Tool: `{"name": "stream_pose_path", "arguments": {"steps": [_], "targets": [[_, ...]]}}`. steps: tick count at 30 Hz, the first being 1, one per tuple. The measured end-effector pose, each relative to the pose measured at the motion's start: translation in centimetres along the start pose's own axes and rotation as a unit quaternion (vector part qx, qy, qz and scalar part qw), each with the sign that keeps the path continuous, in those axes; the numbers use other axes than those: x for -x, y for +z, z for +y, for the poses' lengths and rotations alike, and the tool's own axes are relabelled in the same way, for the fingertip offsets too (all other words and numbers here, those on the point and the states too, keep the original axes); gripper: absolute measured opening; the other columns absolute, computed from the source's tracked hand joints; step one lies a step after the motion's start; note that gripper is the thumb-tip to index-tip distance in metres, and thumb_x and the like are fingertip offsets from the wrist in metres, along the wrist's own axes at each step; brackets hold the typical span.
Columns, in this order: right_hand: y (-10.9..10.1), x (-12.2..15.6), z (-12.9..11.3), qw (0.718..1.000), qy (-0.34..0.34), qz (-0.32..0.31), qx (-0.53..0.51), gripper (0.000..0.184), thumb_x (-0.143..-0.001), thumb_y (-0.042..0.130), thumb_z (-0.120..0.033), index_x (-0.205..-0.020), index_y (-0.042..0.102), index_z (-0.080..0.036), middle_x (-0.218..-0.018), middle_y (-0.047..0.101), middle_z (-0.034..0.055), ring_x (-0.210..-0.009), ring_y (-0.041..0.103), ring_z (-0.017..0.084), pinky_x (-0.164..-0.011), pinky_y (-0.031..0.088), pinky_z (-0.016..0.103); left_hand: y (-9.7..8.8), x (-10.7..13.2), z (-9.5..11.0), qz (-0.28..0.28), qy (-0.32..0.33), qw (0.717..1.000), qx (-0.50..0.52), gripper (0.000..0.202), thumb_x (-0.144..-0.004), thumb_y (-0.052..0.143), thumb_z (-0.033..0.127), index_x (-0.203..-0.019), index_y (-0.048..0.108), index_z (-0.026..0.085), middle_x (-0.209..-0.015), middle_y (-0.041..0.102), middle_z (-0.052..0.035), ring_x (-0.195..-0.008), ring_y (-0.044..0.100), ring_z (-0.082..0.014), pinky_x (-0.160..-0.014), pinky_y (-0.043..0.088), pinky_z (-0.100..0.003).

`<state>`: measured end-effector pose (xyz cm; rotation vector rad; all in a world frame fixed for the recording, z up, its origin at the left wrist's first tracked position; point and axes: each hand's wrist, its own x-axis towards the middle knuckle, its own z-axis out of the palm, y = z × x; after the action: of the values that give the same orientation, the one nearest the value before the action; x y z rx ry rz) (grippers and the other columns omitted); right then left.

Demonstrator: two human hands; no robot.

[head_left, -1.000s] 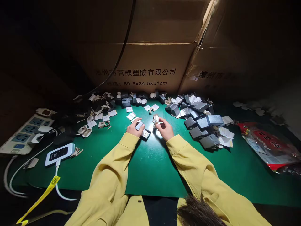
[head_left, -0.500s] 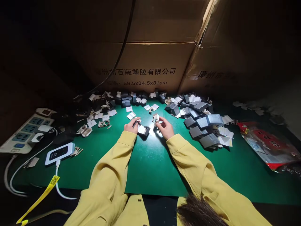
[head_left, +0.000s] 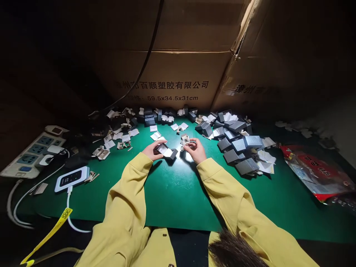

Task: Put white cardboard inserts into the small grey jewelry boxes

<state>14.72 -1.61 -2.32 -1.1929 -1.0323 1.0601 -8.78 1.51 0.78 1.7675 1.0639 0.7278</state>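
Note:
My left hand (head_left: 154, 150) is closed on a small dark box (head_left: 170, 153) that lies open, its white inside facing up. Just to the right, my right hand (head_left: 196, 150) pinches a folded cardboard insert (head_left: 184, 139), pale with brown edges. The insert is held apart from the box, a little above the green tabletop (head_left: 178, 196). Behind my left hand lies a folded white paper slip (head_left: 156, 136). A bit of torn cardboard (head_left: 182, 128) rests farther back between the hands.
Dark boxes (head_left: 239, 144) with papers are heaped at the right, near a red and clear plastic bag (head_left: 317, 172). Cardboard scraps (head_left: 101, 152) lie left. A power strip (head_left: 35, 152) and a white cabled device (head_left: 72, 178) stand far left. Large cartons (head_left: 172, 70) wall the back.
My left hand has shifted slightly left and tilted the open box, so more of its white inside shows. My right hand still holds the insert, nearly in place.

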Motion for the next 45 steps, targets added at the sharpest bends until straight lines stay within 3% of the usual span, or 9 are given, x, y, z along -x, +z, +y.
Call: {"name": "stream_pose_path", "arguments": {"steps": [5,9,14,20,27,36,41,45], "targets": [[-0.1,0.2,-0.4,1.0,-0.023,-0.005,-0.004,0.046,-0.061,0.075,-0.046,-0.092,0.053,-0.021,-0.086,0.067,0.0039,-0.08,0.064,0.017,-0.076,0.054,0.036,-0.1,-0.1,0.6,0.018,0.064,0.992,-0.107,0.023,-0.066,0.069,0.031,-0.086,0.066,0.019,-0.106,0.063,-0.0092,-0.103,0.06,-0.0231,-0.082,0.052,-0.033],[-0.1,0.3,-0.9,1.0,-0.026,-0.018,-0.001,0.048,-0.061,0.076,-0.044,-0.098,0.057,-0.019,-0.088,0.065,0.0049,-0.082,0.063,0.018,-0.078,0.054,0.036,0.3,-0.6,0.6,0.009,0.138,0.968,-0.208,0.019,-0.069,0.07,0.037,-0.073,0.064,0.019,-0.098,0.06,-0.0076,-0.098,0.06,-0.0205,-0.091,0.048,-0.033],[-0.1,0.0,-1.1,0.999,-0.023,-0.028,-0.004,0.054,-0.058,0.078,-0.047,-0.101,0.062,-0.02,-0.092,0.067,0.0055,-0.085,0.064,0.018,-0.083,0.054,0.039,1.0,-0.7,0.3,-0.015,0.157,0.949,-0.271,0.021,-0.078,0.06,0.041,-0.075,0.062,0.021,-0.107,0.057,-0.007,-0.094,0.059,-0.0177,-0.085,0.049,-0.028],[0.1,-0.5,-1.7,0.994,-0.072,-0.073,0.033,0.047,-0.06,0.077,-0.049,-0.096,0.066,-0.022,-0.103,0.067,0.0062,-0.093,0.063,0.02,-0.083,0.053,0.037,1.4,-0.8,0.3,-0.014,0.169,0.934,-0.314,0.021,-0.08,0.057,0.041,-0.075,0.062,0.021,-0.106,0.057,-0.008,-0.094,0.057,-0.0186,-0.086,0.048,-0.03],[0.6,-0.8,-1.8,0.99,-0.062,-0.121,-0.017,0.065,-0.061,0.076,-0.044,-0.121,0.058,-0.024,-0.115,0.065,0.0084,-0.101,0.063,0.022,-0.08,0.054,0.036,1.4,-1.0,-0.2,-0.008,0.205,0.915,-0.348,0.023,-0.081,0.058,0.042,-0.076,0.063,0.02,-0.103,0.058,-0.0112,-0.097,0.056,-0.0253,-0.089,0.045,-0.04],[0.4,-0.7,-1.4,0.995,-0.032,-0.068,-0.061,0.06,-0.064,0.074,-0.051,-0.115,0.063,-0.02,-0.113,0.067,0.01,-0.104,0.063,0.024,-0.09,0.052,0.042,1.7,-0.8,0.0,-0.01,0.2,0.914,-0.353,0.023,-0.081,0.058,0.042,-0.075,0.063,0.02,-0.104,0.056,-0.0091,-0.095,0.056,-0.0216,-0.087,0.047,-0.034],[0.7,-0.6,-1.4,0.99,-0.082,-0.115,-0.012,0.059,-0.069,0.071,-0.05,-0.118,0.062,-0.02,-0.117,0.065,0.0086,-0.104,0.063,0.023,-0.092,0.051,0.039,2.0,-0.5,0.3,-0.015,0.181,0.918,-0.353,0.025,-0.084,0.053,0.042,-0.08,0.061,0.019,-0.111,0.053,-0.008,-0.086,0.059,-0.0156,-0.075,0.049,-0.026],[0.8,-0.1,-1.7,0.97,-0.146,-0.171,0.092,0.046,-0.076,0.067,-0.043,-0.118,0.063,-0.024,-0.114,0.067,0.0047,-0.105,0.063,0.021,-0.097,0.048,0.038,2.1,-0.2,0.7,-0.02,0.162,0.915,-0.369,0.024,-0.085,0.052,0.042,-0.086,0.062,0.02,-0.11,0.053,-0.0063,-0.08,0.059,-0.0129,-0.068,0.048,-0.023]]}}
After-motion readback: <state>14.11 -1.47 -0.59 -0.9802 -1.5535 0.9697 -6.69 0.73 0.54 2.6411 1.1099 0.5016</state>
